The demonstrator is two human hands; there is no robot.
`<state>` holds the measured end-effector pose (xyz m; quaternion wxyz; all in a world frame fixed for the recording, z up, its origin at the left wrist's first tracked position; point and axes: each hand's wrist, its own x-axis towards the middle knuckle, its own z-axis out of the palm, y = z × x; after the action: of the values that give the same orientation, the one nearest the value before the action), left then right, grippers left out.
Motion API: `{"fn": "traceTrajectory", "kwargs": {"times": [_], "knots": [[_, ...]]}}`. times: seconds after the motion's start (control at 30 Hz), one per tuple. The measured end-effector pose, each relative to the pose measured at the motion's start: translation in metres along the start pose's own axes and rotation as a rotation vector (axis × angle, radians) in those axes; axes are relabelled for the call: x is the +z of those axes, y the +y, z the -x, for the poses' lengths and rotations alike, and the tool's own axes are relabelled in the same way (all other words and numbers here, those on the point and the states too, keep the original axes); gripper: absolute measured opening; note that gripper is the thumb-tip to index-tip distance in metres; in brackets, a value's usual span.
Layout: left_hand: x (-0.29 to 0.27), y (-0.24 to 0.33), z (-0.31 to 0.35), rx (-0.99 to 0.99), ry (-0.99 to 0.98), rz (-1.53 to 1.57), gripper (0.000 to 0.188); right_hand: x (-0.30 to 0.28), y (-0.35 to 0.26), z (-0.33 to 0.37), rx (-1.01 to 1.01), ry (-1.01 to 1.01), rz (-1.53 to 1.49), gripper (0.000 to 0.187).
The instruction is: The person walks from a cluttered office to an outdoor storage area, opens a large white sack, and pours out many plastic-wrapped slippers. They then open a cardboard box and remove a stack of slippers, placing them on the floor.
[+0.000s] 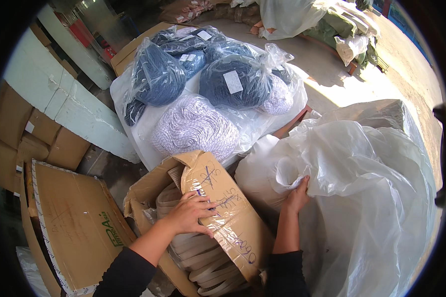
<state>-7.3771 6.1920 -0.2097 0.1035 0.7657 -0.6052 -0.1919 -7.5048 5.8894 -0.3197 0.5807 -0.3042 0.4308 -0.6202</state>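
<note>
My left hand (191,215) rests on the raised flap of an open cardboard box (243,225), its fingers spread over the handwriting and clear tape. Inside that box lie folded layers of beige flat strap or webbing (195,255), partly covered by my left forearm. To the right, my right hand (297,195) pinches the gathered edge of a large translucent plastic bag (362,198). The bag stands puffed up and wrinkled beside the box; what it holds, if anything, I cannot make out.
Beyond the box, bagged bundles of dark blue yarn (228,81) and white-purple yarn (195,126) lie on white plastic sheeting. A flattened-looking carton (79,222) leans at left, with stacked brown boxes (29,133) behind. Covered sacks (347,34) stand at the far right.
</note>
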Motion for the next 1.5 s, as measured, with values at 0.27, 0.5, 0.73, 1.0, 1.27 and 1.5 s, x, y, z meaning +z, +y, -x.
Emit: {"fn": "traceTrajectory", "kwargs": {"times": [0.27,0.5,0.73,1.0,1.27,1.5], "knots": [[-0.034,0.016,-0.014,-0.016,-0.272,-0.116,0.073,-0.086,-0.11,0.046,0.256,0.123,0.125,0.039],[-0.018,0.064,-0.189,-0.178,-0.618,-0.342,0.05,-0.123,-0.081,0.046,0.34,0.032,0.03,0.04],[0.123,-0.089,-0.364,-0.854,-0.421,0.09,0.042,-0.136,-0.053,0.047,0.576,0.223,0.104,0.054],[0.293,-0.208,-0.394,-0.871,-0.218,0.229,0.04,-0.155,-0.053,0.065,0.449,-0.036,0.206,0.056],[0.316,-0.237,-0.406,-0.83,-0.347,0.155,0.031,-0.162,-0.035,0.048,0.375,-0.141,0.23,0.058],[0.321,-0.213,-0.409,-1.065,0.091,0.26,0.033,-0.183,-0.023,0.057,0.287,-0.205,0.089,0.055]]}}
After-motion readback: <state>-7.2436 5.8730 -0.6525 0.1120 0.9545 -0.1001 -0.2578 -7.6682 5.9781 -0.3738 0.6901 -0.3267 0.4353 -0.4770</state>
